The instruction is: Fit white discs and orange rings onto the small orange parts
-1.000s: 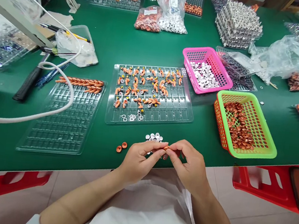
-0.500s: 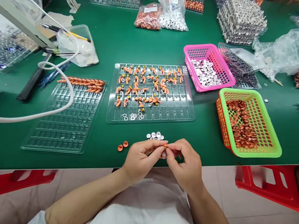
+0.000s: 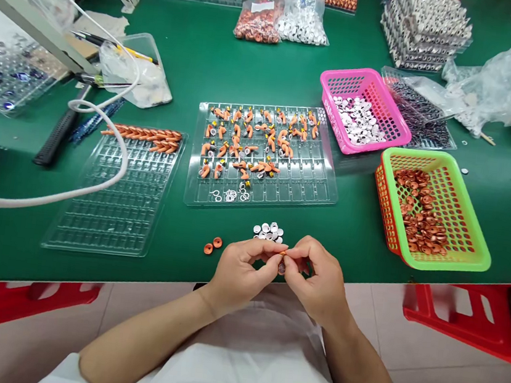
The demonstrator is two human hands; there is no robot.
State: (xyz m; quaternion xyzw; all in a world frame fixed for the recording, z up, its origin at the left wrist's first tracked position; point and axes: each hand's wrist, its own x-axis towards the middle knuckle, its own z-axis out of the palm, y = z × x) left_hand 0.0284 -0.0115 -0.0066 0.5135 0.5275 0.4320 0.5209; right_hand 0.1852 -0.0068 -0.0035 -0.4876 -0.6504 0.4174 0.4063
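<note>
Quick count: two plastic mesh baskets, one pink basket [image 3: 343,81] and one green-and-orange basket [image 3: 442,267]. Two clear plastic compartment trays up front, left tray [image 3: 113,211] and middle tray [image 3: 297,187]. Two loose orange rubber rings [image 3: 213,245]. Two clear bags, orange-filled bag [image 3: 258,21] and white-filled bag [image 3: 302,17]. One small orange part [image 3: 283,254] at the fingertips. The little pile of white discs [image 3: 269,231] is too small to count.

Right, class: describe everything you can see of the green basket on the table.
The green basket is rectangular plastic mesh with a bright green rim and an orange-red left wall. It sits flat on the green table near its front edge, about half covered inside by loose coppery-brown rings.
</note>
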